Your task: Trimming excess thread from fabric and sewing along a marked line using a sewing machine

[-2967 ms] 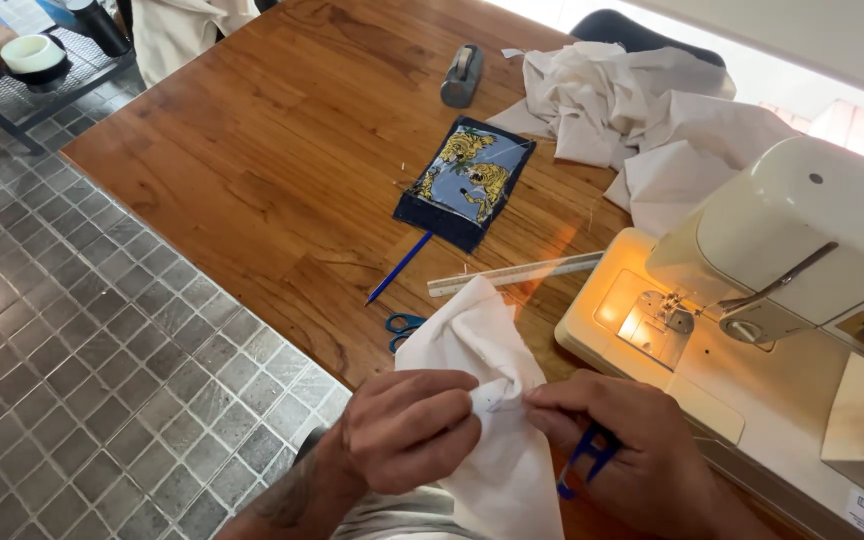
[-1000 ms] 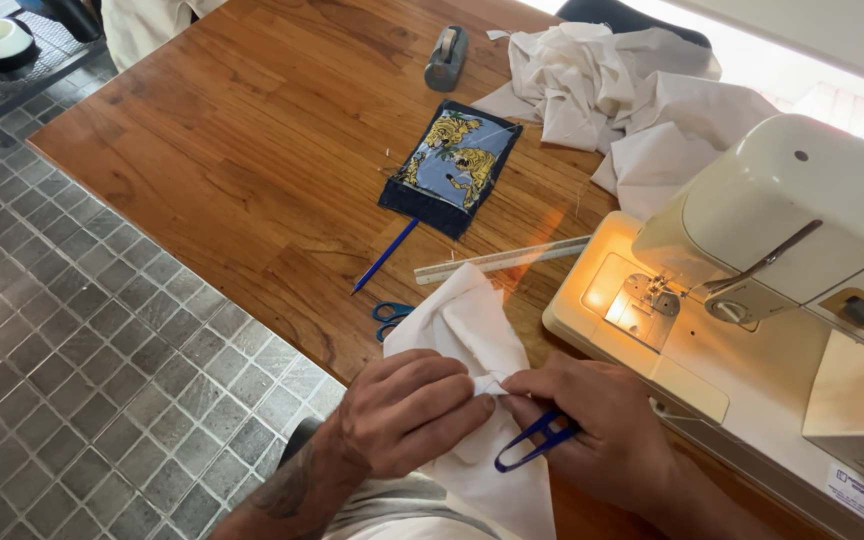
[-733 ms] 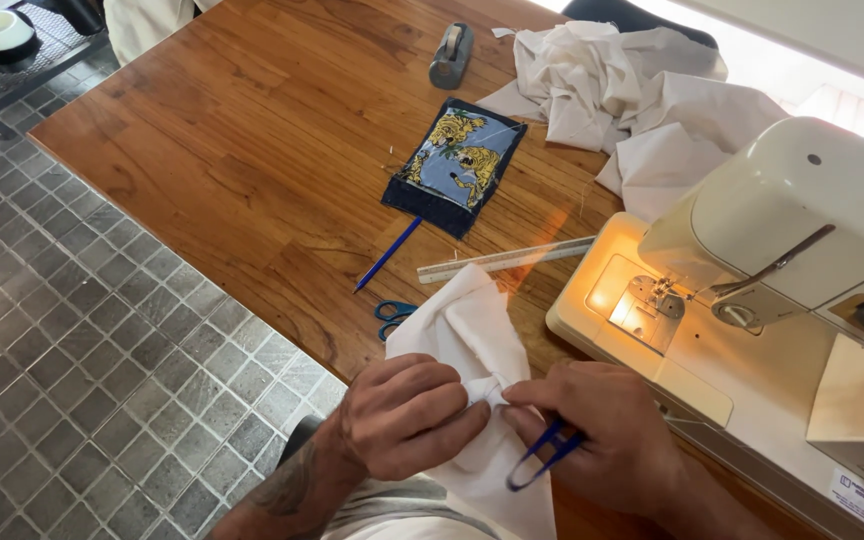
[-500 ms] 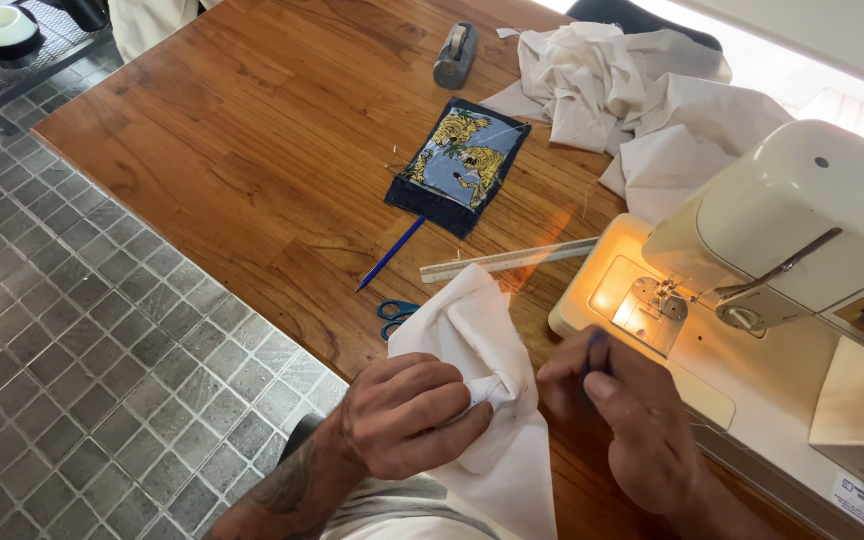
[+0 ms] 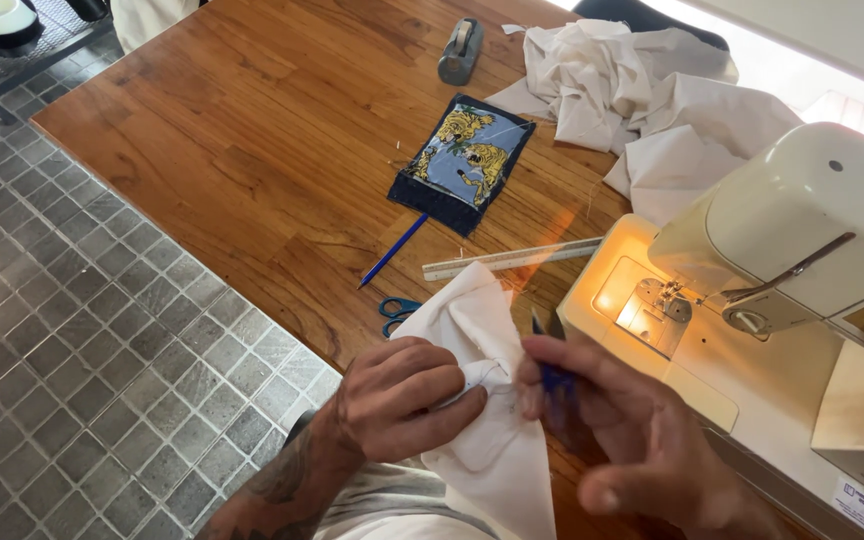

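My left hand [image 5: 400, 398] pinches a fold of a white cloth piece [image 5: 472, 330] that lies over the near edge of the wooden table [image 5: 252, 150]. My right hand [image 5: 632, 440] is raised just right of it and holds small blue-handled snips [image 5: 552, 375], blades pointing up beside the cloth. The hand is blurred from motion. A cream sewing machine [image 5: 792, 260] with its lamp lit stands at the right, close to my right hand.
Blue scissors [image 5: 395, 312] lie partly under the cloth. A blue pen [image 5: 393, 250], a clear ruler [image 5: 512, 259], a dark pouch with tiger print [image 5: 464, 160], a tape dispenser [image 5: 461, 50] and a heap of white fabric [image 5: 642, 90] lie on the table. Grey tiled floor at left.
My right hand has lifted away from the fold with the snips and now holds them upright beside the cloth. My left hand keeps its grip on the fold.
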